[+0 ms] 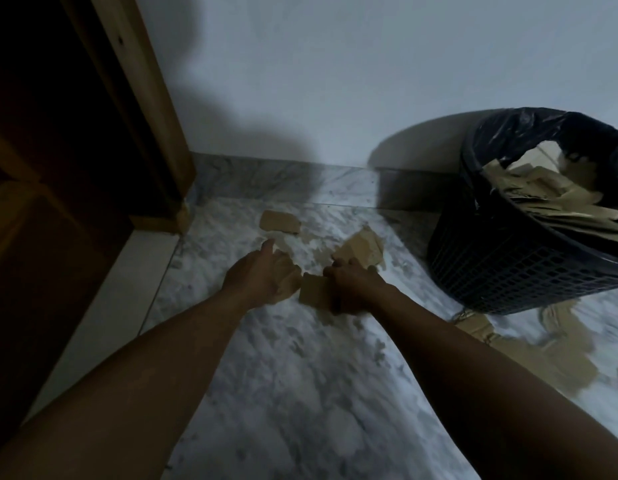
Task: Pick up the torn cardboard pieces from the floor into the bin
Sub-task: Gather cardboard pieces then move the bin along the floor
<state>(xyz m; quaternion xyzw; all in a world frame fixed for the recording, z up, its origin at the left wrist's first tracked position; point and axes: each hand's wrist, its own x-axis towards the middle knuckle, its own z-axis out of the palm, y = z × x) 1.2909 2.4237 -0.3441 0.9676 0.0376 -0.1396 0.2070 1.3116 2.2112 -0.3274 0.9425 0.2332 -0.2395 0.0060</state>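
Torn brown cardboard pieces lie on the marbled floor. My left hand (262, 271) curls around one piece (288, 280) at the middle of the floor. My right hand (352, 285) grips another piece (314, 292) just beside it, and its fingertips reach a bigger folded piece (361, 251). A separate small piece (280, 221) lies farther off, near the wall. The black mesh bin (501, 258) with a black liner stands at the right and holds several cardboard scraps (543, 199).
More torn cardboard (529, 344) is spread on the floor in front of the bin at the right. A dark wooden door and frame (134, 109) fill the left side. A pale wall (335, 81) with a marble skirting closes the far side.
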